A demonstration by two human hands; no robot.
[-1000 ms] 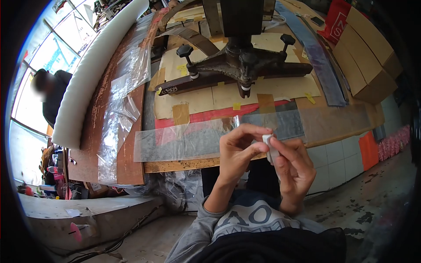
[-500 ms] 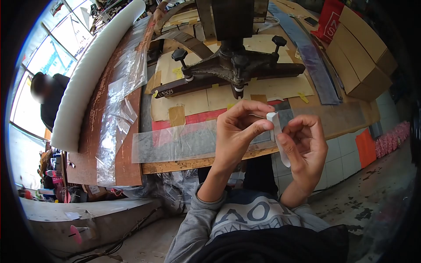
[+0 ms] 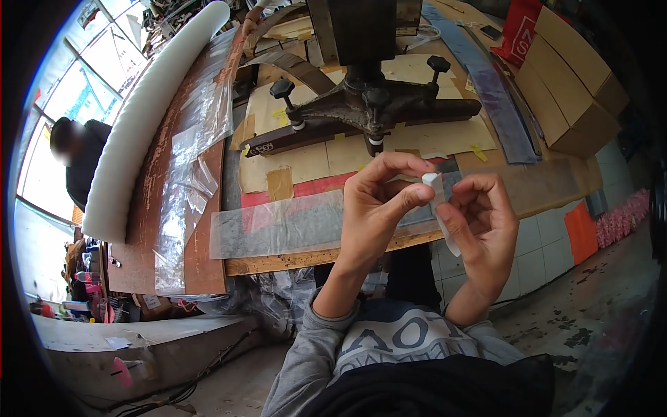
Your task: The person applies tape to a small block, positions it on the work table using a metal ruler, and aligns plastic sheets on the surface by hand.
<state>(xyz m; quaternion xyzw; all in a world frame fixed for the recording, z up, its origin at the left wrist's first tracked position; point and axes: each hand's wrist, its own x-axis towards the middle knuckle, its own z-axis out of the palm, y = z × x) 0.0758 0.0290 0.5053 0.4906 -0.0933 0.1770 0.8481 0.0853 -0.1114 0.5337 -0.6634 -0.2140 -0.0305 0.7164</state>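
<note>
"What lies behind the hands?"

"A workbench point(image 3: 240, 266) with clear plastic sheeting, just beyond the grip; a black metal press foot point(image 3: 375, 101) stands farther on."

"And what has changed?"

"Compared with a second ago, the right fingers stand looser and farther from the left pinch, and more of the white strip point(image 3: 437, 195) shows, slanting down between the palms. I judge the left hand now carries most of it, baring its length for handling."

"How is it gripped?"

"The left hand point(image 3: 372, 208) pinches the blocky top end between thumb and forefinger, with hardly any gap. The right hand point(image 3: 486, 233) is half curled, its thumb at the strip's edge just below that pinch. Whether it presses or merely brushes the strip, I cannot tell."
</note>
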